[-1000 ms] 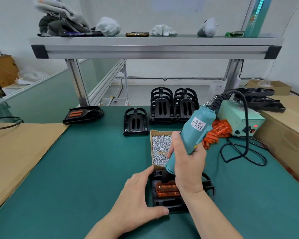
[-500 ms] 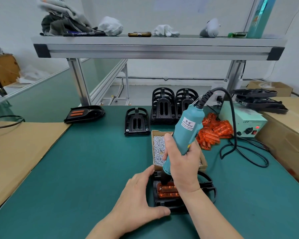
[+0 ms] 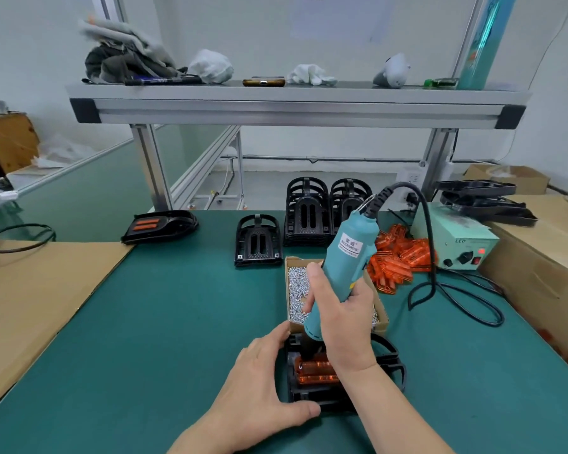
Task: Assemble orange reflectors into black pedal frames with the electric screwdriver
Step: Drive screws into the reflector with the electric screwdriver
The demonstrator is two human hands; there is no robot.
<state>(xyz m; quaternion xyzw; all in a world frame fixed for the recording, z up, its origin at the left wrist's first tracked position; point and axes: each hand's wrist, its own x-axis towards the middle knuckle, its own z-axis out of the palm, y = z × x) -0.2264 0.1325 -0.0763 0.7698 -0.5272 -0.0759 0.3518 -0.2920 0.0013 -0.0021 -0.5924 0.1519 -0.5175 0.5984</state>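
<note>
On the green bench (image 3: 145, 322), head view: black pedal frame (image 3: 389, 365) lies flat at near centre with an orange reflector (image 3: 312, 371) seated in it. Left hand (image 3: 259, 378) rests flat, fingers extended against the frame's left side, thumb along its near edge. Right hand (image 3: 341, 319) is wrapped round the teal electric screwdriver (image 3: 348, 257), tilted, tip down at the reflector's far end; tip contact hidden. Just behind the frame sits a cardboard screw box (image 3: 297, 286). A loose reflector pile (image 3: 397, 260) lies to its right, beside the pale green power unit (image 3: 453, 240). Further back: one single frame (image 3: 258, 240), stacked frames (image 3: 309, 214), and a finished pedal (image 3: 159, 224) far left. Cardboard sheet (image 3: 30, 290) covers the bench's left edge; a carton (image 3: 538, 257) on the right carries more frames (image 3: 482, 201). Aluminium shelf (image 3: 292, 106) overhead holds cloths, gloves and a phone. White walls behind.
</note>
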